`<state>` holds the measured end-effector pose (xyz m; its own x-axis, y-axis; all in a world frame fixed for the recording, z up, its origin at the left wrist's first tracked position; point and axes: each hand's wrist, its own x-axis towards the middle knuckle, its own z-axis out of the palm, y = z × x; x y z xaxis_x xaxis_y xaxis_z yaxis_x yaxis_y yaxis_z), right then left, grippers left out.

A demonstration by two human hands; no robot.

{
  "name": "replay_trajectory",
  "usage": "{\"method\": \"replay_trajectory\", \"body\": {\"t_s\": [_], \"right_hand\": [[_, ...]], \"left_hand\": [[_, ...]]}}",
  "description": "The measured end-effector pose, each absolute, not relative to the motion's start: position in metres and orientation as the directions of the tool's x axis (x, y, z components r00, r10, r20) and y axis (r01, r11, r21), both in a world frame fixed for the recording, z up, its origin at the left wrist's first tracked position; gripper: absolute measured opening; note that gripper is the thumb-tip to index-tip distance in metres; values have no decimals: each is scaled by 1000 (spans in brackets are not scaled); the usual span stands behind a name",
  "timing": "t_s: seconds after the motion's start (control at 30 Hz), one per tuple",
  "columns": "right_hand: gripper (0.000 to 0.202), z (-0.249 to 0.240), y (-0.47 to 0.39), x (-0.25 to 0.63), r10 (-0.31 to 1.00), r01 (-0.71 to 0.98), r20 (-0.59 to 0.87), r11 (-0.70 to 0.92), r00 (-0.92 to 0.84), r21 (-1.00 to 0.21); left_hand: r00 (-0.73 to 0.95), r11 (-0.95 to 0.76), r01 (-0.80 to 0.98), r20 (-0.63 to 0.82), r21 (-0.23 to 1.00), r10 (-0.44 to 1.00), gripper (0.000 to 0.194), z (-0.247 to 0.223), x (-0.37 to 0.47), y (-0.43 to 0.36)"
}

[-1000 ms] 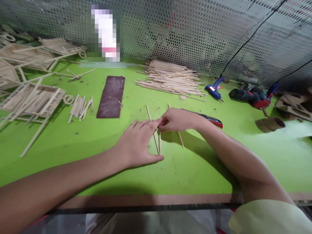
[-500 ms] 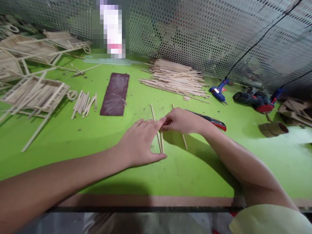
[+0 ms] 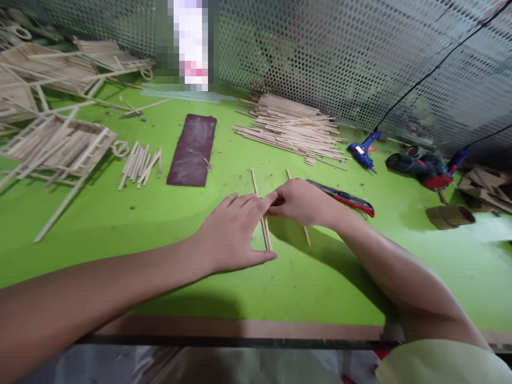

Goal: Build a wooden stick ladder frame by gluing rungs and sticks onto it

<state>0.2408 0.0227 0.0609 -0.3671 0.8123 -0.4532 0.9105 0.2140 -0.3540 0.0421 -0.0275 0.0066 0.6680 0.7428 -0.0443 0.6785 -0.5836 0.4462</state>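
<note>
My left hand lies palm down with its fingers stretched and its thumb spread away. Under its fingers passes a thin wooden stick, and a second stick meets it at a narrow angle near the thumb. My right hand is closed in a pinch beside the left fingertips, close to the second stick's upper part. What sits between its fingertips is hidden. A third stick runs beneath the right hand, with both ends showing. Just behind that hand lies a red and black utility knife.
Dark sandpaper lies beyond my left hand, short sticks left of it. A pile of long sticks and a blue glue gun are at the back. Wooden models fill the left; a bamboo piece stands right.
The whole view has shifted slightly, so things on the table appear a little higher and further right. Both hands keep nearly the same pose over the sticks.
</note>
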Motion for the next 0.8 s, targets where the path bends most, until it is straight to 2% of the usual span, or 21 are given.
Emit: {"method": "replay_trajectory", "body": {"t_s": [0.5,0.8], "right_hand": [[35,60,17,238,834,917,-437,183,-335,-354],[39,58,15,239,822,916,-446,205,-353,-346]], "left_hand": [[665,-592,668,-6,451,747,117,4,42,-28],[660,-577,688,-48,441,750,114,8,43,-27]]}}
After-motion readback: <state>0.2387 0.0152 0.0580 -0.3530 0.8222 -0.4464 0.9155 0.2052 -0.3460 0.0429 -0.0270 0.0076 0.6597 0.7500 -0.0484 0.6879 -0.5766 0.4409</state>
